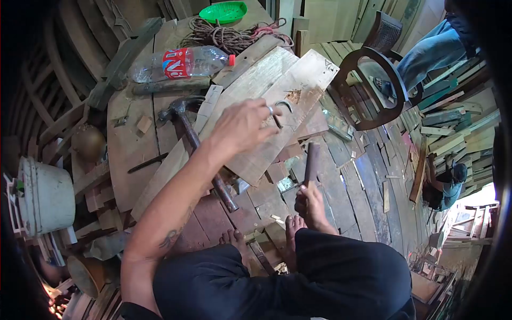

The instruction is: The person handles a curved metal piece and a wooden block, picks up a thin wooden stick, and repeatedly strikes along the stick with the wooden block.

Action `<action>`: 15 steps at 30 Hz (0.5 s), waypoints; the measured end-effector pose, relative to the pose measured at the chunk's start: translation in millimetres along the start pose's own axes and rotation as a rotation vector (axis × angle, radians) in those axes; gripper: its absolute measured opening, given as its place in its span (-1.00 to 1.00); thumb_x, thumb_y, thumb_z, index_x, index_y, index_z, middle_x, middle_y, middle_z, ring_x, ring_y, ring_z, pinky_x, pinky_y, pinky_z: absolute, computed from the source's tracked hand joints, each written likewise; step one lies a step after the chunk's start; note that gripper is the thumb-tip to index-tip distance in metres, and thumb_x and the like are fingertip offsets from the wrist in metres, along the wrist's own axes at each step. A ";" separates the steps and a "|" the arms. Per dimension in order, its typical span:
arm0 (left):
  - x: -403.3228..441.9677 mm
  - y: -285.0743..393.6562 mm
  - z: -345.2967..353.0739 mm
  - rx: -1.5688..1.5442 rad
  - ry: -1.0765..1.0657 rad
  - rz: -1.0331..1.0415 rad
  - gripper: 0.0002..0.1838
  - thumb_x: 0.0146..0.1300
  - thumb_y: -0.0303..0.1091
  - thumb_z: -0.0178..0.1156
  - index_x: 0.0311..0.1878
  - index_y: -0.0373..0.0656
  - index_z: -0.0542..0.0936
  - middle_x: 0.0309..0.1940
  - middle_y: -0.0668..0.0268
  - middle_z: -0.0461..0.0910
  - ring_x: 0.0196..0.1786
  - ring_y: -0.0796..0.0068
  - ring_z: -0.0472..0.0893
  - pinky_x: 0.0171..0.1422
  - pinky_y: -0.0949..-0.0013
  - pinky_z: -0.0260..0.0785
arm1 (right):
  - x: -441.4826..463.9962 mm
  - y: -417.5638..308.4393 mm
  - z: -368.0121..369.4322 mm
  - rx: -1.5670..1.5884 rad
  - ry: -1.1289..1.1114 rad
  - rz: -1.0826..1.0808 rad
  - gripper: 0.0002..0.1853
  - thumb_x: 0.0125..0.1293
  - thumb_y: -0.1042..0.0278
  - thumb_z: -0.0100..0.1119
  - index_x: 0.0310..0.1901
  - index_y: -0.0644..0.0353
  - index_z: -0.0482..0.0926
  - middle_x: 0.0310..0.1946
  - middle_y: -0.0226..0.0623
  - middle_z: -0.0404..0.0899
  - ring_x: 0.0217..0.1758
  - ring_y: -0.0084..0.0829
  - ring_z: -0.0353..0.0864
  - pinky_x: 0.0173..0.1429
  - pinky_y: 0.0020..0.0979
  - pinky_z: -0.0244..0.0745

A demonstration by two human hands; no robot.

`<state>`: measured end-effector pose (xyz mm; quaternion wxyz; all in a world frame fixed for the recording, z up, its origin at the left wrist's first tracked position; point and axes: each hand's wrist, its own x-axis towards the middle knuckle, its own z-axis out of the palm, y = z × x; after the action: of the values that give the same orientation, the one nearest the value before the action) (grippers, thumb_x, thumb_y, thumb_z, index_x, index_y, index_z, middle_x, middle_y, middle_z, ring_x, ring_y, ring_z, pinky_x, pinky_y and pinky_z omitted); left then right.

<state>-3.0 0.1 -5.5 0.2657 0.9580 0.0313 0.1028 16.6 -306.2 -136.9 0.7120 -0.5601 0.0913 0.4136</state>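
Note:
My left hand (242, 127), a ring on one finger, is over a pale wooden board (306, 80), its fingers bent and spread. By its fingertips are a small curved, silvery piece (286, 105) and a short dark mark or piece that I cannot make out. My right hand (313, 207) is wrapped round a dark wooden stick (311, 162), which points up and away from me, right of the board. Wood shavings (293, 96) lie on the board. A claw hammer (191, 128) rests left of it, its handle passing beneath my left forearm.
A plastic bottle (205, 60), coiled rope (221, 34) and a green bowl (224, 12) lie on the bench (125, 160). A white bucket (53, 197) stands left. Right are a curved wooden chair frame (394, 85) and two other people. Wood scraps cover the floor.

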 end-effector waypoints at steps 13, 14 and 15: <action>8.5 -12.9 13.4 -0.105 0.037 0.046 -0.85 0.41 -0.44 0.24 -0.02 -0.17 0.69 -0.05 0.18 0.62 -0.01 0.14 0.68 0.08 0.19 0.55 | 7.3 99.5 -47.4 -0.556 0.239 -0.056 -0.73 0.38 0.18 0.37 -0.21 0.18 0.52 -0.45 -0.44 0.47 -0.38 -0.54 0.43 -0.26 -0.39 0.34; 12.2 -18.0 12.8 -0.104 0.028 0.054 -0.85 0.41 -0.44 0.24 -0.02 -0.17 0.69 -0.05 0.18 0.62 -0.01 0.14 0.68 0.08 0.19 0.55 | 8.8 104.9 -54.5 -0.718 0.239 -0.119 -0.70 0.35 0.16 0.39 -0.19 0.21 0.54 -0.44 -0.41 0.49 -0.35 -0.50 0.46 -0.21 -0.35 0.38; 17.2 -24.6 11.5 -0.228 0.130 0.044 -0.85 0.45 -0.43 0.21 -0.01 -0.19 0.68 -0.08 0.22 0.62 -0.06 0.26 0.68 0.04 0.24 0.54 | 11.6 105.1 -62.1 -0.766 0.182 0.051 -0.43 0.36 -0.07 0.30 0.24 0.15 0.57 -0.01 -0.11 0.72 0.11 -0.23 0.68 0.27 -0.17 0.43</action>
<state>16.2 17.4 -24.7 0.3680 0.9133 0.0154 0.1737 -27.9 -351.6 -241.8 0.4299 -0.8171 0.0072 0.3840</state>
